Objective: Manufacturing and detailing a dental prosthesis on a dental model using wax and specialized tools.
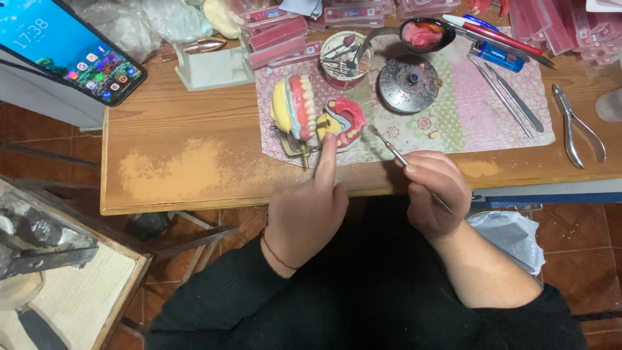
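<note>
- Two bare hands work at the front edge of the wooden bench (168, 129), both in black sleeves.
- Left hand (304, 210): index finger (327, 159) extended and touching the brass frame of the denture articulator (314, 116); remaining fingers curled into the palm, holding nothing. A red thread circles the wrist.
- Right hand (434, 191): fingers pressed together, pinching a thin metal carving tool (395, 152) like a pen. The tool tip points at the pink lower denture, just beside it; contact cannot be confirmed.
- Denture articulator: stands open on a patterned cloth mat (479, 110), near the mat's front left corner, close to the front edge of the bench. Upper set tilted up, with white teeth in pink wax on a yellow base.
- Behind the articulator, on the mat: a tin of small instruments (342, 58), a round metal burner (408, 83) and a spoon of pink wax (421, 34).
- Right end of the bench: tweezers (508, 97) and pliers (576, 126).
- Back left corner: a lit smartphone (68, 45), propped up.
</note>
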